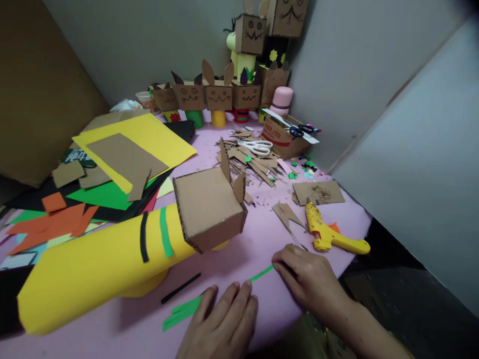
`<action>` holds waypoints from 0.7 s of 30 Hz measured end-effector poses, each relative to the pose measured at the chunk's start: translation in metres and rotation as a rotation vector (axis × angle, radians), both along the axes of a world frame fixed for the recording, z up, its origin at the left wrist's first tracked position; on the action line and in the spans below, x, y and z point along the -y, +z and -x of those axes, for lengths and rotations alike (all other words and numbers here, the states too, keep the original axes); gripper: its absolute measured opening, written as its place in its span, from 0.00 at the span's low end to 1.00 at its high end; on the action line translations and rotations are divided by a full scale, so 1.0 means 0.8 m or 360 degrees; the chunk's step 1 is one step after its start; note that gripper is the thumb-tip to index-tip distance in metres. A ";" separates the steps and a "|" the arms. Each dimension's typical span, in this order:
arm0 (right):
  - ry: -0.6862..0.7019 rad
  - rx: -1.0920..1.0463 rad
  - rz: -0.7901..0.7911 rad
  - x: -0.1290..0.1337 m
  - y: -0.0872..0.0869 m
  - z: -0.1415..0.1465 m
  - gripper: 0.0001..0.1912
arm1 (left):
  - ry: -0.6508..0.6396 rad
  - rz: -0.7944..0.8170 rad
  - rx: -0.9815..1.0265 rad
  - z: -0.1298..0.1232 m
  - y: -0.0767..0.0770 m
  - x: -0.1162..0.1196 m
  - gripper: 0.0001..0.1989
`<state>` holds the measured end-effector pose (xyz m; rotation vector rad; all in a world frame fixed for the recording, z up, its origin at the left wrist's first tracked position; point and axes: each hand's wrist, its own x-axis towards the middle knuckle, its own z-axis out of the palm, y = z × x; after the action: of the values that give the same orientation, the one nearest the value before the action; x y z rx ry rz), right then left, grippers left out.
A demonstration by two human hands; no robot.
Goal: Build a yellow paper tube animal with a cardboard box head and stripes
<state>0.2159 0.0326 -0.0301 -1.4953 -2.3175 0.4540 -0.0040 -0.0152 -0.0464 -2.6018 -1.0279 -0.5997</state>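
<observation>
My right hand pinches the right end of a thin green paper strip at the table's front. My left hand lies palm down with fingers spread, beside the strip's left end and partly over several green strips. A black strip lies just beyond them. Behind my left hand, a yellow paper tube lies on its side, with a black band and a green band on it. A cardboard box head with pointed ears is at its right end.
A yellow glue gun lies to the right, near cardboard pieces. Coloured sheets pile up at left. White scissors rest on cardboard scraps. Box-headed figures and a carton stand at the back.
</observation>
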 end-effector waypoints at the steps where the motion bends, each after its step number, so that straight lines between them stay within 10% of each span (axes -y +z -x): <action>1: -0.0038 -0.0029 -0.0093 0.004 -0.001 0.000 0.11 | -0.0005 0.0001 -0.0016 0.000 0.000 0.000 0.20; 8: 0.0102 0.0182 -0.0613 0.043 -0.013 0.036 0.17 | -0.0018 0.0007 -0.0032 0.000 -0.005 -0.002 0.19; 21: -0.0146 0.0007 -0.0612 0.044 -0.016 -0.016 0.13 | -0.0004 -0.0011 -0.0098 0.005 -0.005 -0.002 0.17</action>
<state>0.2288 -0.0022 -0.0431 -1.4011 -2.1709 -0.0221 -0.0080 -0.0140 -0.0507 -2.5987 -1.0020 -0.5194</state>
